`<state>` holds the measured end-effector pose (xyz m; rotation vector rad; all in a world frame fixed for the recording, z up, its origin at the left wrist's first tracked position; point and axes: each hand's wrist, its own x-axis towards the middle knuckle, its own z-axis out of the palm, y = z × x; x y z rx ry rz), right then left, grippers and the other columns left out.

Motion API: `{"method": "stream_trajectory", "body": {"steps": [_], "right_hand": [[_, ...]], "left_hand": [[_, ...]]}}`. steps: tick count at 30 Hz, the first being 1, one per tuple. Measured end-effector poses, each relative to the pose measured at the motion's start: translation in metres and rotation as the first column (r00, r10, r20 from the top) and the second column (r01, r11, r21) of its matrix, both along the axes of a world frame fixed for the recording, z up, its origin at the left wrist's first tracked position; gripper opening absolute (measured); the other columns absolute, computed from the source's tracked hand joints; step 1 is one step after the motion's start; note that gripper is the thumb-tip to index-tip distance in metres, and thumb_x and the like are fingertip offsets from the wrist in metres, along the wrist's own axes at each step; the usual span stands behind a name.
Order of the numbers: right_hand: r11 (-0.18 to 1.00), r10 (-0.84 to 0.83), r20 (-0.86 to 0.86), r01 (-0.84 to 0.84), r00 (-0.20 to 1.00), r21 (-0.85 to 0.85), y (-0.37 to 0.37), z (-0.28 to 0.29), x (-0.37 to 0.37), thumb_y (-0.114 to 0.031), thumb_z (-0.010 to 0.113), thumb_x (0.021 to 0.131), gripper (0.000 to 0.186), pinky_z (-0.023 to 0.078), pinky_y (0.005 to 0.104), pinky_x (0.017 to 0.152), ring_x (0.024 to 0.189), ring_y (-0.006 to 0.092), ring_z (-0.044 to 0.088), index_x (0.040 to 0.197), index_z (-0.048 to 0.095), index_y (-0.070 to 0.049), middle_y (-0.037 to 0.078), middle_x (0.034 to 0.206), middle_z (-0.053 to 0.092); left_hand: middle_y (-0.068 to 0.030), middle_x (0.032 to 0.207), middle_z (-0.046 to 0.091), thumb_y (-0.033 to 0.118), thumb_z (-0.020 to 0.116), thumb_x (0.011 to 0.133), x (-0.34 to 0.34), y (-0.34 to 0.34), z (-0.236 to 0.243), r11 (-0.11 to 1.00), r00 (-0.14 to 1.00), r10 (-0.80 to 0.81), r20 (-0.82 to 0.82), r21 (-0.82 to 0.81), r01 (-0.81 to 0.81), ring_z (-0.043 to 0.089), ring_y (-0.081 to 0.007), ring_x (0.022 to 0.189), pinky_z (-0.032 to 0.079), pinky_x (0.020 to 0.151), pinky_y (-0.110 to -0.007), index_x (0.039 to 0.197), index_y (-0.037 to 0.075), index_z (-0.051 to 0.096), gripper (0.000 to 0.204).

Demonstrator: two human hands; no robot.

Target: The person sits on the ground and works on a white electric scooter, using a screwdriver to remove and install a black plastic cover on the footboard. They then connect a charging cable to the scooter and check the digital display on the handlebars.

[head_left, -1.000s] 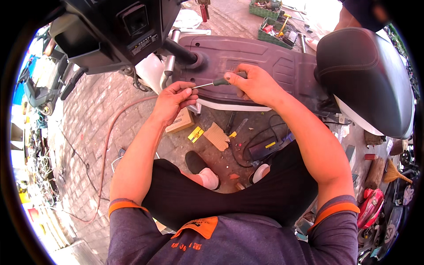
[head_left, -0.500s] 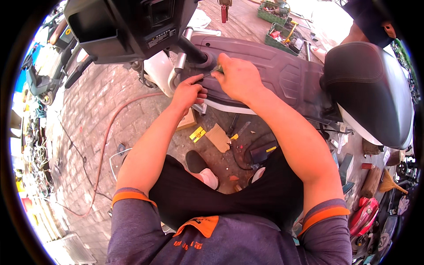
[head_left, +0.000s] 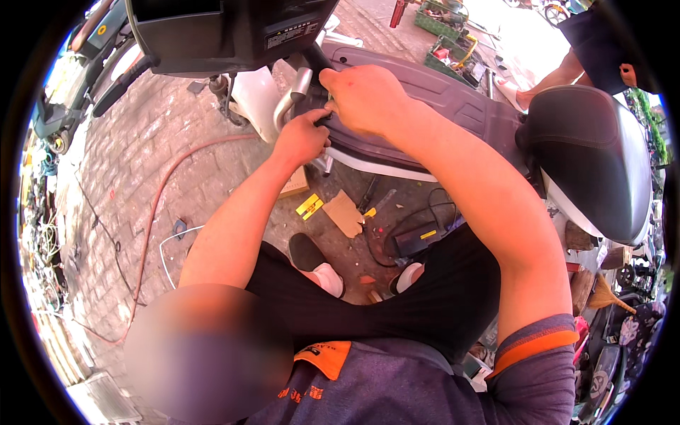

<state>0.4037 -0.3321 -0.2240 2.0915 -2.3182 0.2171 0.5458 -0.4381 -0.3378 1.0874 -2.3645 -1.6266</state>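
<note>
Purplish-brown moulded-plastic footboard (head_left: 450,106) runs lengthwise rightward from the curled right hand (head_left: 365,99), above its left end, and bent-fingered left hand (head_left: 303,138), any pinched thing hidden.

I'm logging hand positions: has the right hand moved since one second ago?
Yes: the right hand has moved leftward over the scooter's footboard, farther from the black seat.
</note>
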Motion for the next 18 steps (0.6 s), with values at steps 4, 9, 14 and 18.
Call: {"method": "stream_trajectory", "body": {"steps": [4,9,14,18], "right_hand": [[0.996,0.093,-0.112,-0.092,0.989,0.017,-0.015,0.003,0.000,-0.018,0.076,0.089,0.031,0.058,0.0498,0.078,0.094,0.0383,0.074,0.117,0.066,-0.008,0.014,0.093,0.076],[0.975,0.221,-0.194,-0.213,0.956,0.058,-0.029,0.005,0.005,-0.014,0.076,0.085,0.033,0.059,0.0483,0.078,0.094,0.0355,0.074,0.116,0.068,-0.009,0.012,0.091,0.075],[0.963,0.067,-0.214,-0.007,0.974,0.270,-0.035,0.027,0.019,-0.025,0.077,0.083,0.033,0.063,0.0421,0.082,0.102,0.0304,0.077,0.112,0.077,-0.009,0.013,0.107,0.079],[0.955,-0.068,-0.170,0.113,0.983,0.274,-0.043,0.020,0.021,-0.043,0.076,0.092,0.047,0.060,0.0473,0.084,0.099,0.0352,0.076,0.123,0.069,-0.008,0.015,0.101,0.078]], "left_hand": [[-0.0082,0.086,0.073,0.010,0.056,0.097,0.000,-0.005,0.004,0.999,1.000,-0.015,0.002,-0.038,0.015,0.070,-0.0129,0.071,0.060,0.065,-0.029,0.146,0.008,0.062,0.049],[-0.0075,0.086,0.073,0.010,0.058,0.100,0.003,-0.006,-0.003,0.999,0.999,0.005,-0.044,-0.035,-0.006,0.070,-0.0126,0.071,0.060,0.066,-0.029,0.138,0.006,0.067,0.039],[-0.0054,0.087,0.074,0.013,0.062,0.101,-0.001,-0.010,-0.008,0.993,0.985,0.077,-0.156,-0.075,-0.089,0.069,-0.0115,0.070,0.060,0.068,-0.028,0.124,0.003,0.071,0.027],[-0.0059,0.087,0.075,0.015,0.064,0.100,-0.012,-0.010,-0.019,0.981,0.956,0.147,-0.253,-0.088,-0.174,0.071,-0.0126,0.071,0.060,0.069,-0.029,0.110,-0.001,0.072,0.021]]}}
